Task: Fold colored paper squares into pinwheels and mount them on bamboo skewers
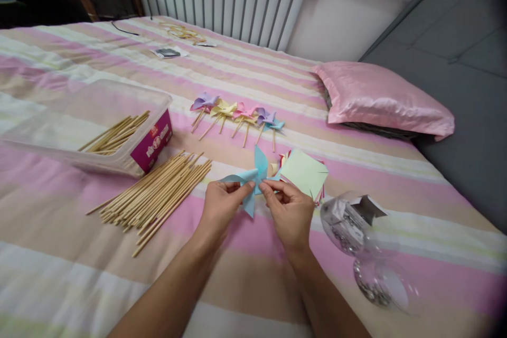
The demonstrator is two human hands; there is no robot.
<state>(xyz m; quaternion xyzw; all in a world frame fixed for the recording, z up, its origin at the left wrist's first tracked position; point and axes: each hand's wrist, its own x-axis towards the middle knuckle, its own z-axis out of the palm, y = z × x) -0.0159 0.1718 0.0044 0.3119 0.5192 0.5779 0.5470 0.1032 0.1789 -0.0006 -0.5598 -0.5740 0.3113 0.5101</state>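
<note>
A light blue paper pinwheel (260,162) is between my two hands, its blades folded toward the centre. My left hand (224,206) pinches its left side, thumb near the middle. From the right, my right hand (291,208) grips it with thumb and fingertips close to the centre. Whether a pin or stick is in the fingers is hidden. Just behind my right hand lies a stack of square paper sheets (304,171), pale green on top. Finished-looking pinwheels on sticks (243,112), in purple, yellow, pink and blue, lie in a row farther back.
Many wooden sticks (156,190) lie at left, beside a clear plastic box (114,161) holding more. At right, clear round containers (344,232) hold small metal pieces. A pink pillow (380,95) rests by the grey headboard (447,37). Everything lies on a striped bedspread (245,285).
</note>
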